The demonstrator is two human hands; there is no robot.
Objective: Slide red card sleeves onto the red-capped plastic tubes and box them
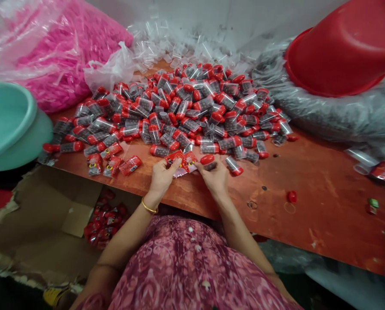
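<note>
Between my hands, at the table's front edge, is a red printed plastic pouch (186, 165) with a clear lower part. My left hand (161, 178) pinches its left side, thumb on top. My right hand (216, 177) is closed around a red-capped container (207, 159), its fingertips at the pouch's right edge. Most of that container's body is hidden by my fingers. Just beyond my hands rises a big heap of clear tubes with red caps (192, 125) and dark contents. One such tube (233, 165) lies apart, right of my right hand. Several filled red pouches (130, 165) lie to the left.
A teal basin (34, 129) and a bag of pink pieces (66, 56) stand left. Empty clear tubes (186, 41) lie behind the heap. A red bucket (340, 51) rests tilted on a plastic sack (334, 112) at right. Below, a carton (50, 224) holds red packs (103, 221).
</note>
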